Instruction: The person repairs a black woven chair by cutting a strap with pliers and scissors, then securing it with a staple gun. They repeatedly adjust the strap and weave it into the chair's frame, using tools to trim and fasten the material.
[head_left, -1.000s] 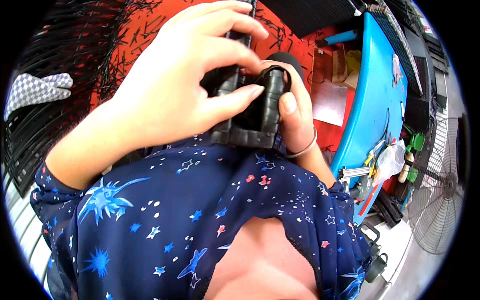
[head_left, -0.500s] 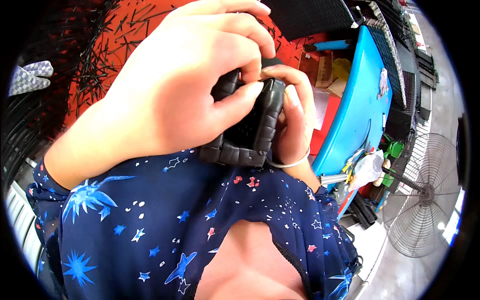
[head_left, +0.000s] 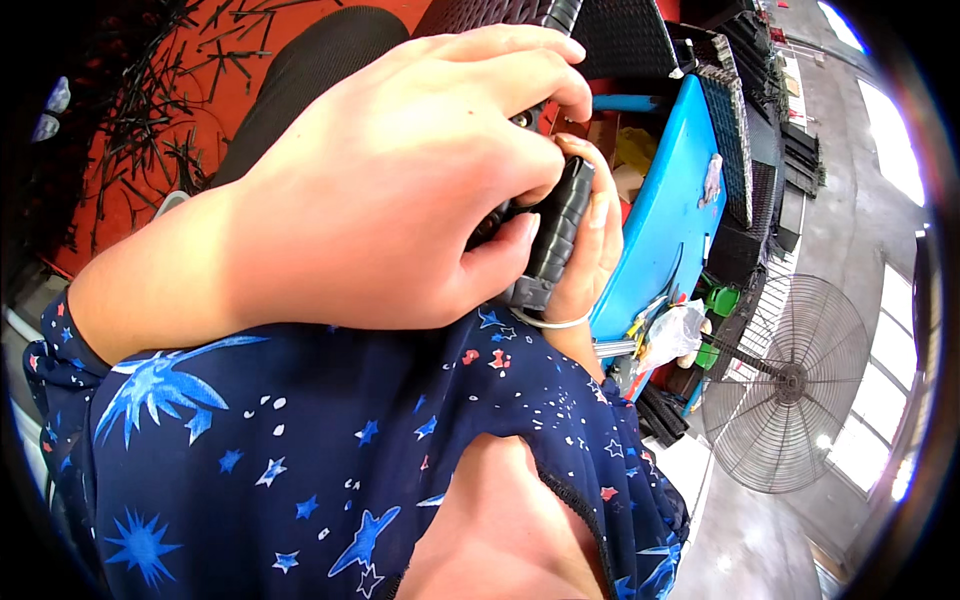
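Observation:
A black frame (head_left: 562, 225) wrapped in flat plastic strip, like wicker furniture, is held close to my chest. Around its right side curl the fingers of my right hand (head_left: 598, 235), with a pale bangle at the wrist. My left hand (head_left: 400, 190) lies over the frame's left part and hides most of it. Its fingers are bent, with thumb and forefinger drawn in at the frame's inner edge. Whatever they pinch is hidden. Beyond the knuckles, a small brassy round spot (head_left: 522, 119) shows on a dark part.
Black strip offcuts (head_left: 150, 140) litter the red surface at left. Dark ribbed fabric (head_left: 335, 75) lies behind my left hand. At right stand a blue board (head_left: 665, 215), woven black panels (head_left: 625, 40), a clear plastic bag (head_left: 672, 335) and a large caged fan (head_left: 790, 383).
The frame has turned, so its open middle is now mostly hidden. My left hand covers more of it. The view has shifted, bringing in the ribbed fabric and bright windows.

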